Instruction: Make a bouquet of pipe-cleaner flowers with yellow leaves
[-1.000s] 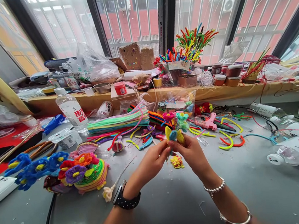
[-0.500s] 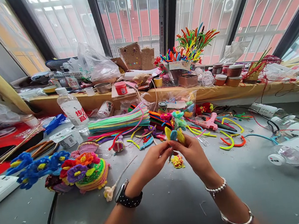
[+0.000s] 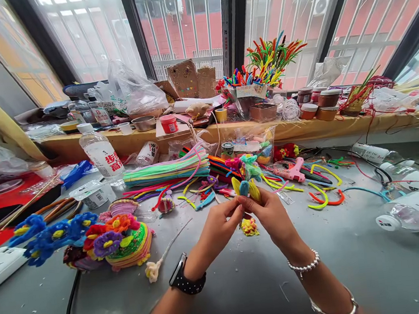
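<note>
Near the middle of the table, a pipe-cleaner flower (image 3: 243, 188) with yellow and blue petals is pinched between my two hands. My left hand (image 3: 222, 221) closes thumb and fingers at its base from the left. From the right, my right hand (image 3: 268, 213) grips it too, thumb tip beside the left fingertips. The stem is mostly hidden behind the fingers. Just beyond stands a light green and teal fuzzy flower (image 3: 250, 165). Below my fingers lies a small yellow and pink fuzzy clump (image 3: 249, 226) on the table.
Blue pipe-cleaner flowers (image 3: 58, 234) and a colourful crocheted-looking piece (image 3: 129, 248) sit at left, beside a cream flower (image 3: 153, 271). A bundle of pastel pipe cleaners (image 3: 166, 170) lies behind. Farther right are a pink glue gun (image 3: 294, 170) and a plastic bottle (image 3: 412, 213) on its side.
My left wrist has shifted slightly right and turned a little. The yellow and blue flower has tilted slightly in my fingers; both hands keep their hold.
</note>
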`<state>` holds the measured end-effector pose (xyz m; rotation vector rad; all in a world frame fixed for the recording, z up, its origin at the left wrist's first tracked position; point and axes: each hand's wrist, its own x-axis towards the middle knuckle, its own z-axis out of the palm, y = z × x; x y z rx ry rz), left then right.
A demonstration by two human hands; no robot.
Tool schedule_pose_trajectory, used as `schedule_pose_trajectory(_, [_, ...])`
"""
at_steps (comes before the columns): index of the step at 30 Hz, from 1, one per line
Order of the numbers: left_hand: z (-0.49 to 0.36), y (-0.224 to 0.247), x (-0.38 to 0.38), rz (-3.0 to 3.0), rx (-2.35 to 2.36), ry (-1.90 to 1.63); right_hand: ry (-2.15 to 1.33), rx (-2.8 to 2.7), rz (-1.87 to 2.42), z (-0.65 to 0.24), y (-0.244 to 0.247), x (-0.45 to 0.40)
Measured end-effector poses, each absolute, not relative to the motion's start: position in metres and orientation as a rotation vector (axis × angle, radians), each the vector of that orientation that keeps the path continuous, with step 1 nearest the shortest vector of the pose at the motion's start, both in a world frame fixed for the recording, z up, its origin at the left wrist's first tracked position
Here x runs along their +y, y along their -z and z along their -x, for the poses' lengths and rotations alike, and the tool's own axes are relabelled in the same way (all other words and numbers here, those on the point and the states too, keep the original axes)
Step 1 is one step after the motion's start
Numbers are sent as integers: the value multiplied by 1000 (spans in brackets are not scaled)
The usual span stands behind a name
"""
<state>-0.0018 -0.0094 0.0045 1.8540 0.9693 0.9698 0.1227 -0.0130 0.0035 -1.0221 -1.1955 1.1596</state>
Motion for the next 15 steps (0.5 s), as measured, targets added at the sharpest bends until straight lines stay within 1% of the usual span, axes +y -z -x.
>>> schedule_pose_trajectory(7, [1,-4,-8,-1857,979,-992,-1137,-1217,1052,-121,-5,-14])
schedule_pose_trajectory(15, [2,-2,-9,-1773,904,-1049,-991,-1355,1099,-126,-10,-17])
